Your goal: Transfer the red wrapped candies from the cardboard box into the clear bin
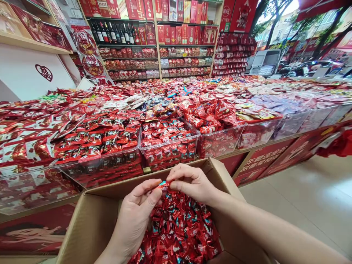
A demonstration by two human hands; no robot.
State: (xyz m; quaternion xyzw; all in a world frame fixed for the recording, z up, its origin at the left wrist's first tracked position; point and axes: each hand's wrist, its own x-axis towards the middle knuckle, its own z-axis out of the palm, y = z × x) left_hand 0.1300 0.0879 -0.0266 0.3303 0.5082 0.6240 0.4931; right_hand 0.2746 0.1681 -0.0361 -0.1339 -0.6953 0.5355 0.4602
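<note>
Fingers (152,199) of my left hand (134,211) and right hand (196,183) pinch one small red-and-blue foil-wrapped candy (164,186) at 12 o'clock over the brown cardboard box (93,216), seemingly a wrapper-handling step, calling for even pressure next.

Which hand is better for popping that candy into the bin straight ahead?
Probably the right hand. Both pinch the candy, but the right looks closer to the bin; the left hand sits lower, over the box.

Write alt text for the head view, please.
A left hand and right hand pinch one red-and-blue wrapped candy above an open cardboard box of similar candies. Beyond, clear plastic bins brim with wrapped sweets, before shelves of wine bottles and red boxes.
</note>
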